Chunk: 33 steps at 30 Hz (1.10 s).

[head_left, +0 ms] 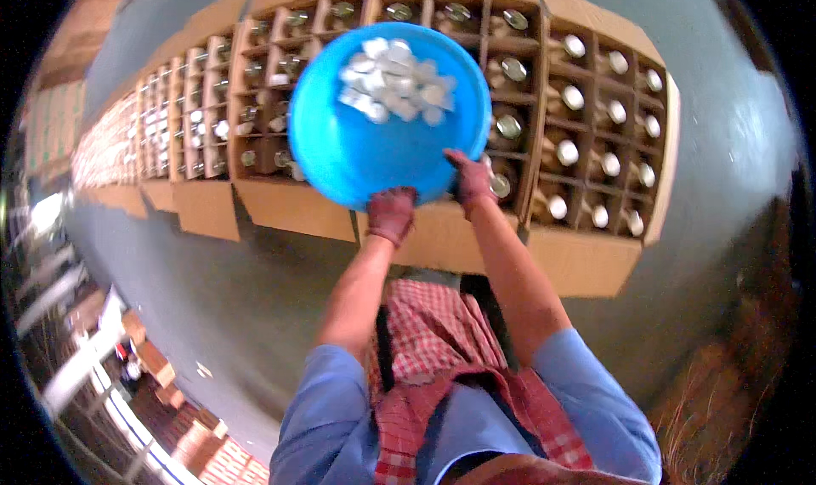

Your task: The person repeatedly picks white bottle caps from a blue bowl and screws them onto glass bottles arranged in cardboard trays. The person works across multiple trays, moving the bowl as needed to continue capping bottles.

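A round blue basin (pixel 378 158) is held over the cartons, with a heap of small white caps (pixel 395 81) lying in its far part. My left hand (pixel 393 215), in a dark red glove, is closed on the near rim. My right hand (pixel 473 180), gloved likewise, grips the rim at the near right, with a fingertip showing over the edge. Beneath and around the basin are divided cartons of glass bottles. White tops show on the bottles (pixel 567 152) in the right carton, while several bottles (pixel 508 126) beside the basin show uncapped mouths. The basin hides part of the middle carton.
A long row of open cartons (pixel 204 119) stretches away to the left, their flaps (pixel 293 213) folded outward on the near side. Grey floor (pixel 722 145) surrounds the row. Stacked brown boxes (pixel 200 442) stand at the lower left.
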Motion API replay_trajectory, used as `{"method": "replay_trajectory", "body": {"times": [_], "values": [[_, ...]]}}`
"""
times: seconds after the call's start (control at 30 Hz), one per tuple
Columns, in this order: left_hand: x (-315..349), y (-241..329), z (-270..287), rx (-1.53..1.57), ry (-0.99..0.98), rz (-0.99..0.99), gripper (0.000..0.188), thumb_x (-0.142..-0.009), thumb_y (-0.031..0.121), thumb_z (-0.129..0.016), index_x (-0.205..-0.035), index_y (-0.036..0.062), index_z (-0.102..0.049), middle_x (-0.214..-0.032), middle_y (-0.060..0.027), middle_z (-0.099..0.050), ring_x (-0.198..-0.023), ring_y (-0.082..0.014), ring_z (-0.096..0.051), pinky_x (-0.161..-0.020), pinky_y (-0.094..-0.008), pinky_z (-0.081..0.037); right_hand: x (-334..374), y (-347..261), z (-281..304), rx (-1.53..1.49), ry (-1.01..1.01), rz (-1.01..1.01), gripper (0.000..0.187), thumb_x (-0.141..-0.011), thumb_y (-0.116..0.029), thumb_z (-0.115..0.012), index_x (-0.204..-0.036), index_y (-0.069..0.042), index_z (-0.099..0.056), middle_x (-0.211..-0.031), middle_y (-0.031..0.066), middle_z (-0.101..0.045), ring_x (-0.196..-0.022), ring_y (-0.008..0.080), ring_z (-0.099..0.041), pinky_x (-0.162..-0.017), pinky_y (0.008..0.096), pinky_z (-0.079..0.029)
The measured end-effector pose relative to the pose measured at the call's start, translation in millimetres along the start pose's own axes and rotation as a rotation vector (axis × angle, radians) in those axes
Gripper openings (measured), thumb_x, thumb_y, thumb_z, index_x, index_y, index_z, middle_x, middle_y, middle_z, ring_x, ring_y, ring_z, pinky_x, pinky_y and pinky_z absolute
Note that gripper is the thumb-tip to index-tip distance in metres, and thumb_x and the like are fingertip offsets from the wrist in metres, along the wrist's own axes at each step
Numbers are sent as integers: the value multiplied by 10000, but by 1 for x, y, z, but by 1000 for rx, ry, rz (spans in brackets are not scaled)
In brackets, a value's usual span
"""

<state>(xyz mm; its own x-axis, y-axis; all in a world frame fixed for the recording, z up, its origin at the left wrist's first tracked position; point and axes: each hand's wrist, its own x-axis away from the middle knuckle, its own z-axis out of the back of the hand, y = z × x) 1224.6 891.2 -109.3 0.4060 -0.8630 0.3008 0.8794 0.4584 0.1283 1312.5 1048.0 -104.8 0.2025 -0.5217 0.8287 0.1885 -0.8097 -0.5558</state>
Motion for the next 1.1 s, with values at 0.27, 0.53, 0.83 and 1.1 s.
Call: {"method": "replay_trajectory", "body": {"times": [0.27,0.53,0.83,1.1], "values": [[89,-130,6,-101,29,221,147,-757,118,-549,-903,120,-571,-862,-94,-596,-832,-309,-585,-687,-437,-445,24,102,-124,336,-212,212,471,-712,-92,-730,-1140,-15,-548,-924,101,-656,-757,194,-616,-699,343,-522],[77,-332,1,-380,-214,535,457,-792,231,-607,-1213,128,-462,-1149,-128,-540,-1012,-344,-544,-823,-474,-442,24,107,-161,100,-261,113,387,-762,-137,-711,-1109,-20,-589,-872,17,-642,-715,115,-559,-648,264,-470],[27,-232,39,182,342,290,567,-720,208,-692,-1235,101,-480,-1299,-153,-450,-1189,-334,-425,-951,-446,-385,-43,82,63,751,629,310,297,-803,-294,-639,-950,-36,-646,-813,119,-658,-717,234,-593,-677,347,-462],[-138,-59,-17,395,-14,-286,421,-785,236,-627,-1168,113,-501,-1222,-163,-493,-919,-381,-592,-775,-450,-500,-116,78,62,1395,468,172,465,-803,-438,-581,-1061,-52,-580,-1007,185,-624,-974,356,-572,-800,436,-473]]}}
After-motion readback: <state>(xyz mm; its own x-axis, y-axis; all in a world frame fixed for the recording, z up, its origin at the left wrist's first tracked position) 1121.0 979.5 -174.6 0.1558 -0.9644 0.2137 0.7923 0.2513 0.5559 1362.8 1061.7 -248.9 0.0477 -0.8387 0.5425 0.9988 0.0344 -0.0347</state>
